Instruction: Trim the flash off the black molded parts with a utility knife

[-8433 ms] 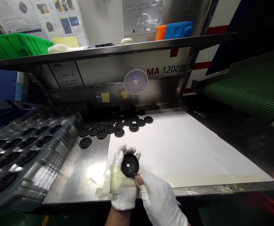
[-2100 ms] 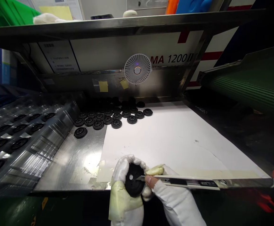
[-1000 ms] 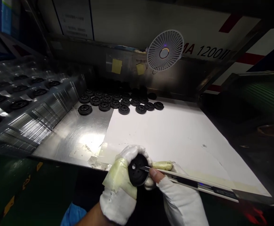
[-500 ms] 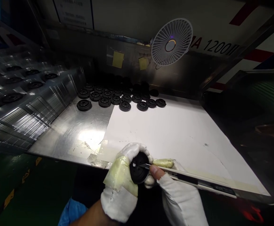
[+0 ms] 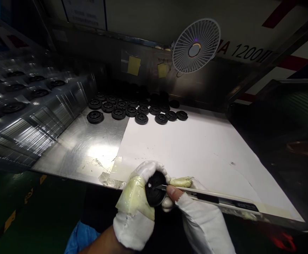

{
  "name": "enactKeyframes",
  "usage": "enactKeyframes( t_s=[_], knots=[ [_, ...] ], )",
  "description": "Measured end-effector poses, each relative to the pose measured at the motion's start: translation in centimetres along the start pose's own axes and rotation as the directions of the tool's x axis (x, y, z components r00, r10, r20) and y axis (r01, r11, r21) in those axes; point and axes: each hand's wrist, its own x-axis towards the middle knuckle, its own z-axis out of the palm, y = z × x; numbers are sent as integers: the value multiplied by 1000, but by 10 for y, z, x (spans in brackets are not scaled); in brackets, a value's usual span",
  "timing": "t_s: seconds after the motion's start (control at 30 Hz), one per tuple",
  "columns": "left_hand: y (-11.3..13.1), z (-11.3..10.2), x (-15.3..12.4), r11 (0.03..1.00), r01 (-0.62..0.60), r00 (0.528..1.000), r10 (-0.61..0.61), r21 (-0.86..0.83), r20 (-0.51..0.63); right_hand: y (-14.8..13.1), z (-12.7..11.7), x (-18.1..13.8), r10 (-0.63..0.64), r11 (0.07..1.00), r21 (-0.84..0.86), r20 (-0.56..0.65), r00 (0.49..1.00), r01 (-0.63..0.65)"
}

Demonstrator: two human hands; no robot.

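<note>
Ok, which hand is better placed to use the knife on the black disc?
Probably the right hand: it holds the knife, its blade over the black disc, while the left hand is taken up holding that disc.

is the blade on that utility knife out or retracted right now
Out: the blade shows as bare metal ahead of the right hand, its tip seen against the black disc held in the left hand.
</note>
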Motion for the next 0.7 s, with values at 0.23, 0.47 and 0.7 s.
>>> enactKeyframes(
  t_s=[0.23,0.47,0.7],
  knots=[
    [14,9,-3,1000,17,997,-17,-8,-73,2,3,-3,-49,999,-15,-40,998,48],
    [20,12,-6,993,77,989,-88,-89,-122,4,-2,-5,-16,1000,-5,-51,999,16],
    [21,11,-4,1000,14,993,-13,4,-119,5,1,-5,-27,999,37,-58,998,29]
  ],
)
